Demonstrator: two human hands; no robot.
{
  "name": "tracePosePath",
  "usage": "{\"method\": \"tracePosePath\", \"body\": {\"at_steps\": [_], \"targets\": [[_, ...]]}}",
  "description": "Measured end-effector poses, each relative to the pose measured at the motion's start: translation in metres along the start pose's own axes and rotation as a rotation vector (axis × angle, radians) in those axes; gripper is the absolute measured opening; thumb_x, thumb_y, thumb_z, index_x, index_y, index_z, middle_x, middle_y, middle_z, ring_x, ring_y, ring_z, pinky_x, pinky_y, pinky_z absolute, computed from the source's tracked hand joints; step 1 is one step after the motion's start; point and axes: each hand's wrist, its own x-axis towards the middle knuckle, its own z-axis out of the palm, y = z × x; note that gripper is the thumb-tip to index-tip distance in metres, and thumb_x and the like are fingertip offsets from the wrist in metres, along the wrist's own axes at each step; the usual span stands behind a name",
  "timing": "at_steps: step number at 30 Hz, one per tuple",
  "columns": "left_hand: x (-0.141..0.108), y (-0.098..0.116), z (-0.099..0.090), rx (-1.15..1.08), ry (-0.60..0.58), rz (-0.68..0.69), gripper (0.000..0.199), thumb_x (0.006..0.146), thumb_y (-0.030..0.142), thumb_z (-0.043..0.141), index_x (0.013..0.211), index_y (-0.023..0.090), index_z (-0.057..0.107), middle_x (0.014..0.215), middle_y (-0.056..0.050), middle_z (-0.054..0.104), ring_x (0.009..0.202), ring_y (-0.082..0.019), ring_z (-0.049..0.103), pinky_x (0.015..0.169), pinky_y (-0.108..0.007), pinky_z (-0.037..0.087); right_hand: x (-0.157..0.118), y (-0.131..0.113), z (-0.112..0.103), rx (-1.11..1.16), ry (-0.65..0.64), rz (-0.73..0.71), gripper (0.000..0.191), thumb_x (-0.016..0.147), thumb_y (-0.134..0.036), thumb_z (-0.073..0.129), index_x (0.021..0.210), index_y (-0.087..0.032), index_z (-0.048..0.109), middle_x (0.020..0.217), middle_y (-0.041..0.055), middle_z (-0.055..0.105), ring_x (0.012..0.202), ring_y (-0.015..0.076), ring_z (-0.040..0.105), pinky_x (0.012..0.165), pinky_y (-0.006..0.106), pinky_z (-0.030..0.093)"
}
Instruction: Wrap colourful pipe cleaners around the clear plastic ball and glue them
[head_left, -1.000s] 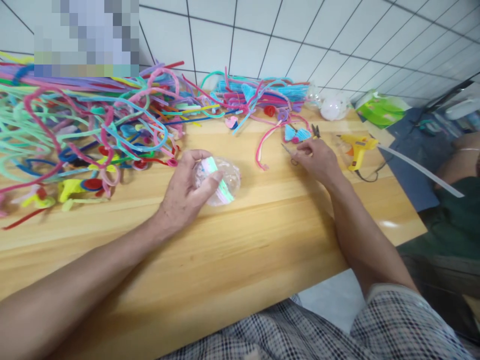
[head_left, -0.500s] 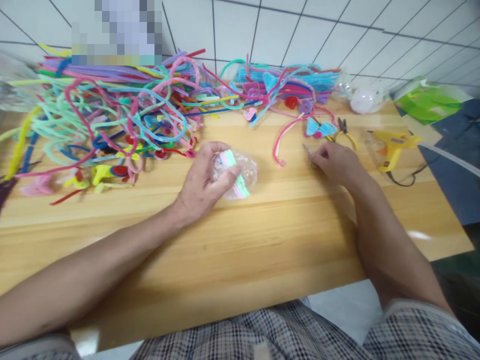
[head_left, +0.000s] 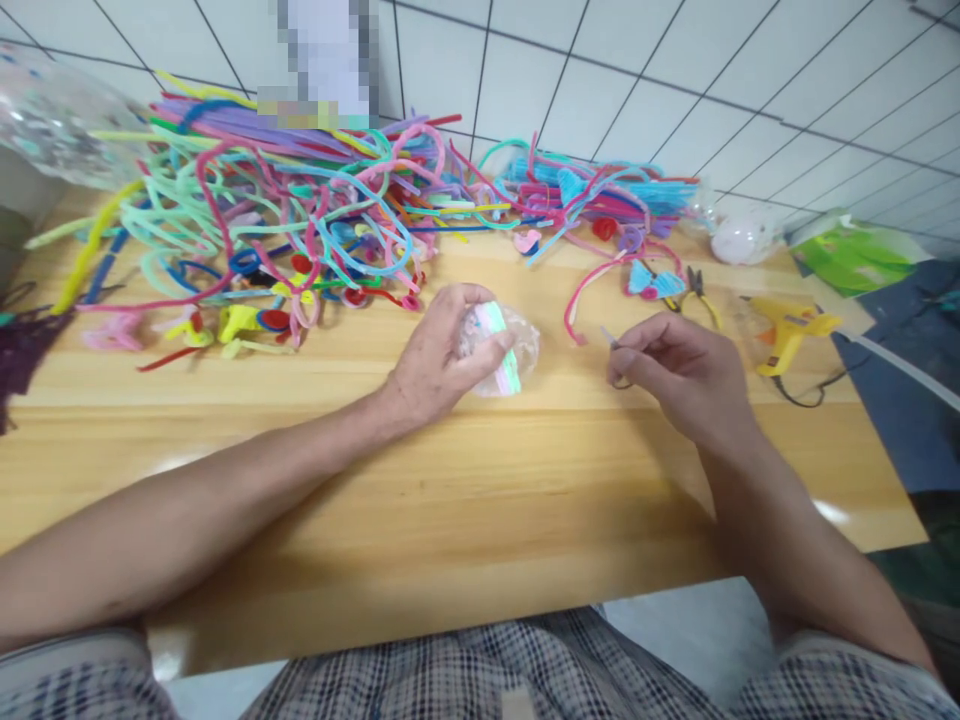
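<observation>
My left hand [head_left: 457,350] is closed around a clear plastic ball [head_left: 528,345], its thumb lying across a pastel pink, white and green striped strip [head_left: 510,372] on the ball's side. To the right, my right hand [head_left: 679,370] pinches a small pair of scissors [head_left: 609,340] between thumb and fingers. Their pale pointed tip faces up and left, and a dark handle loop shows under the fingertips. A gap of bare wood separates the scissors from the ball. Just beyond them lies a bent pink pipe cleaner [head_left: 576,305].
Tangled pipe cleaners [head_left: 300,215] cover the back left of the wooden table [head_left: 420,520]. A blue bow [head_left: 655,281], pliers [head_left: 699,290], a yellow glue gun [head_left: 791,325], a white ball [head_left: 739,240] and a green packet [head_left: 855,252] lie at the right.
My right hand has lifted the scissors off the table and drawn them slightly toward me. The left hand keeps the same grip on the ball. The whole view has shifted.
</observation>
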Motion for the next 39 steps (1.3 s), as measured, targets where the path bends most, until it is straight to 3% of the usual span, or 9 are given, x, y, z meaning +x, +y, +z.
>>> {"method": "tracePosePath", "body": {"at_steps": [5,12,20,30,39], "targets": [[0.000,-0.001,0.001,0.006,-0.005,-0.010,0.037,0.108,0.053,0.071,0.132,0.025,0.061,0.126,-0.009,0.073,0.118,-0.029,0.070,0.108,-0.047,0.059,-0.008,-0.024,0.026,-0.028,-0.069,-0.158,0.018,0.090,-0.028,0.091,0.078,-0.027,0.077,0.068,-0.0028,0.073,0.057,0.0137,0.060,0.054,0.029,0.046],[-0.002,0.002,-0.003,0.039,-0.015,-0.004,0.039,0.108,0.051,0.072,0.134,0.025,0.061,0.127,-0.008,0.072,0.118,-0.027,0.071,0.106,-0.045,0.061,-0.006,-0.019,0.052,-0.012,-0.101,-0.201,0.018,0.092,-0.023,0.084,0.078,-0.027,0.074,0.068,-0.0039,0.071,0.055,0.0125,0.053,0.051,0.029,0.042],[-0.003,0.007,-0.006,0.034,-0.044,0.003,0.036,0.111,0.051,0.071,0.134,0.026,0.061,0.126,-0.009,0.073,0.118,-0.029,0.072,0.107,-0.047,0.061,-0.008,-0.019,0.053,-0.019,-0.124,-0.230,0.019,0.092,-0.017,0.079,0.077,-0.027,0.073,0.067,-0.0060,0.072,0.050,0.0094,0.049,0.050,0.027,0.039],[-0.004,0.006,-0.007,0.035,-0.043,0.006,0.039,0.111,0.055,0.071,0.136,0.026,0.061,0.127,-0.009,0.073,0.118,-0.028,0.071,0.108,-0.047,0.061,-0.005,-0.015,0.053,-0.060,-0.144,-0.294,0.019,0.091,-0.015,0.078,0.078,-0.027,0.072,0.067,-0.0053,0.074,0.058,0.0129,0.062,0.055,0.028,0.044],[-0.004,0.004,-0.006,0.045,-0.042,0.030,0.039,0.113,0.054,0.068,0.137,0.025,0.059,0.130,-0.010,0.072,0.120,-0.027,0.071,0.109,-0.045,0.060,-0.005,-0.013,0.052,-0.095,-0.152,-0.308,0.019,0.093,-0.013,0.075,0.080,-0.026,0.071,0.069,-0.0057,0.074,0.057,0.0104,0.059,0.056,0.027,0.044]]}}
